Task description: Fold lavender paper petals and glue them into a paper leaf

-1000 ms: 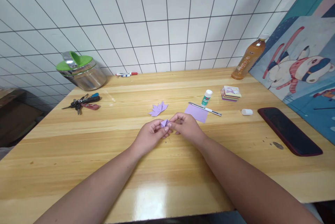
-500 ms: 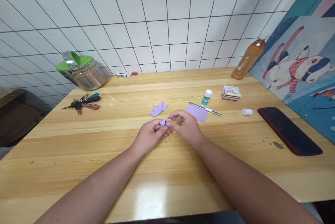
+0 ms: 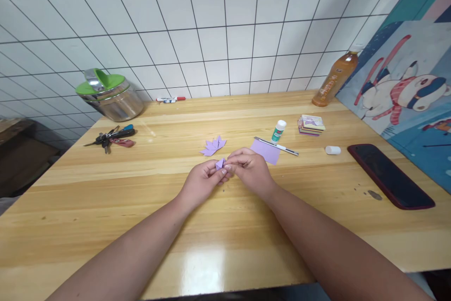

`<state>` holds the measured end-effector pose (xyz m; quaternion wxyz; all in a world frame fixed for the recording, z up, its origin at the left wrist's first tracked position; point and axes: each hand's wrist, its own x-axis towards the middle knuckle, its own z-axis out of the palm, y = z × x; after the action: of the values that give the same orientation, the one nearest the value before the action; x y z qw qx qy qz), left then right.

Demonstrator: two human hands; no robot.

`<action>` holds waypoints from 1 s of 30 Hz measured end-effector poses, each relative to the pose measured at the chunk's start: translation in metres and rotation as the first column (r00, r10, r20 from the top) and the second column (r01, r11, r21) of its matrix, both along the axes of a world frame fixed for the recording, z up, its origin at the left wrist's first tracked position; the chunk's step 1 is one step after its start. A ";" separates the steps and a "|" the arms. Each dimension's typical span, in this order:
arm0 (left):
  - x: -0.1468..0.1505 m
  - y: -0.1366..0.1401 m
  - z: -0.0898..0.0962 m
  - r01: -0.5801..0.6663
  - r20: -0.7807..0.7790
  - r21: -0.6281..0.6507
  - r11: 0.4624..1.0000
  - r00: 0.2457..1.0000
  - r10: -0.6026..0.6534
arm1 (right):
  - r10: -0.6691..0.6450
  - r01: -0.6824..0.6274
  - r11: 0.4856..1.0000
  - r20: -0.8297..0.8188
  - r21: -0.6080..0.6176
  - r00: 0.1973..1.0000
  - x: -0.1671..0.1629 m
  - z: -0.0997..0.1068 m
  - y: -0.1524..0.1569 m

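Note:
A small folded piece of purple paper (image 3: pixel 220 164) is held between my two hands, just above the wooden table. My left hand (image 3: pixel 202 179) grips it from the left between thumb and fingers. At its right edge, the thumb and fingertips of my right hand (image 3: pixel 250 169) are pinched together on it; the fingers hide that part. Right behind my hands lies a purple folded-paper shape with several points (image 3: pixel 213 146). To the right is a flat purple paper sheet (image 3: pixel 266 151), with a thin silver and white pen-like tool (image 3: pixel 276 145) lying across it.
Behind the sheet stands an uncapped glue stick (image 3: pixel 278 132); its white cap (image 3: pixel 333 150) lies further right. A stack of coloured paper (image 3: pixel 311 125), a phone (image 3: pixel 390 176) and a tea bottle (image 3: pixel 335 79) are on the right. Keys (image 3: pixel 112 139), a metal pot (image 3: pixel 118 99) and markers (image 3: pixel 171 99) sit left and back.
My right index finger has come down and closed against the thumb at the paper's right edge. The left hand has barely moved.

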<state>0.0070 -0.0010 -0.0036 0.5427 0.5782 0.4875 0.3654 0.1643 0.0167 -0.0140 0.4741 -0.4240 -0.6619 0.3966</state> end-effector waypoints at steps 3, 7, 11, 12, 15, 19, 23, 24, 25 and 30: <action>-0.001 0.000 -0.002 -0.002 0.010 -0.021 1.000 1.000 0.002 | -0.026 0.025 1.000 0.028 0.011 0.999 -0.001 0.000 -0.001; -0.002 -0.001 -0.002 -0.004 0.020 -0.021 1.000 1.000 0.005 | -0.019 0.017 0.991 -0.016 -0.129 1.000 -0.004 0.002 -0.003; -0.001 -0.001 0.000 0.008 0.007 -0.029 1.000 1.000 -0.008 | -0.007 -0.012 0.979 -0.088 -0.203 0.996 -0.005 0.005 -0.003; -0.001 -0.001 0.000 0.009 0.007 -0.028 1.000 1.000 -0.009 | -0.022 0.004 0.979 -0.084 -0.203 0.996 -0.005 0.005 -0.003; -0.001 -0.001 0.000 0.013 0.012 -0.023 1.000 1.000 -0.013 | -0.010 -0.011 0.971 -0.087 -0.239 0.996 -0.004 0.006 -0.003; -0.001 0.000 -0.002 0.018 0.008 -0.031 0.999 1.000 -0.018 | 0.030 -0.076 0.952 -0.155 -0.297 0.987 -0.004 0.004 -0.002; -0.002 0.000 -0.002 0.014 -0.016 -0.027 1.000 1.000 -0.014 | 0.020 -0.081 0.935 -0.179 -0.345 0.984 -0.003 0.005 -0.001; -0.002 0.000 -0.002 0.014 -0.023 -0.022 1.000 1.000 -0.014 | 0.016 -0.083 0.930 -0.185 -0.358 0.983 -0.003 0.005 -0.001; -0.002 0.000 -0.002 0.016 -0.027 -0.015 1.000 0.999 -0.016 | 0.015 -0.087 0.926 -0.194 -0.369 0.981 -0.003 0.006 -0.001; -0.003 0.001 -0.003 0.042 -0.032 0.005 0.999 0.999 -0.042 | 0.020 -0.111 0.915 -0.230 -0.388 0.973 -0.002 0.010 -0.001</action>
<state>0.0043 0.0001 -0.0068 0.5407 0.5956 0.4828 0.3462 0.1625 0.0157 -0.0044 0.4350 -0.4423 -0.5243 0.5833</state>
